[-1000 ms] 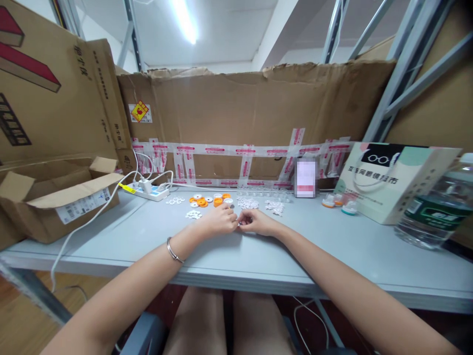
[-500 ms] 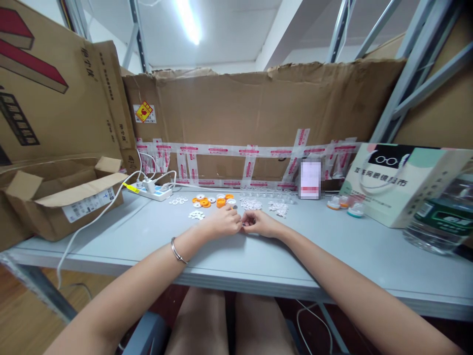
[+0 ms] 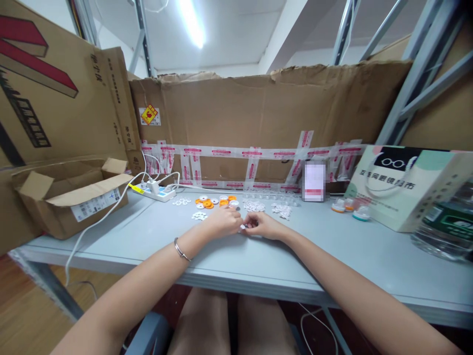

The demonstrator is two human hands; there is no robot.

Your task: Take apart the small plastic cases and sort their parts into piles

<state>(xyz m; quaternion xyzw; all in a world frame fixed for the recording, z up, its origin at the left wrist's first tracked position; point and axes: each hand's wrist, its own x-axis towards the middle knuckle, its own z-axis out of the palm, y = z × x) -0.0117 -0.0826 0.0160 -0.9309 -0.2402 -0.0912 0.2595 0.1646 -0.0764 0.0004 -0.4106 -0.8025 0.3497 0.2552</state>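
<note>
My left hand [image 3: 226, 222] and my right hand [image 3: 261, 225] meet above the grey table [image 3: 254, 256], fingers closed. A small white piece [image 3: 242, 227] shows between the fingertips, pinched by the right hand; what the left fingers grip is hidden. Just behind the left hand lie orange and white round parts [image 3: 207, 203]. To their left are small clear-white pieces [image 3: 181, 201], with white discs [image 3: 199, 216] nearer. Two heaps of small white pieces, one [image 3: 253, 206] behind the hands and another [image 3: 281, 211] to the right, lie before a row of clear cups [image 3: 271, 195].
An open cardboard box [image 3: 70, 197] and a power strip [image 3: 155, 191] with white cables are on the left. A phone [image 3: 314, 181] stands at the back. Orange and teal capped parts [image 3: 361, 213], a paper bag [image 3: 395, 190] and a large bottle [image 3: 443, 224] are on the right.
The view has shifted slightly, so the scene sits a little further right. Both hands stay together, and the small white piece between them shows more clearly.
</note>
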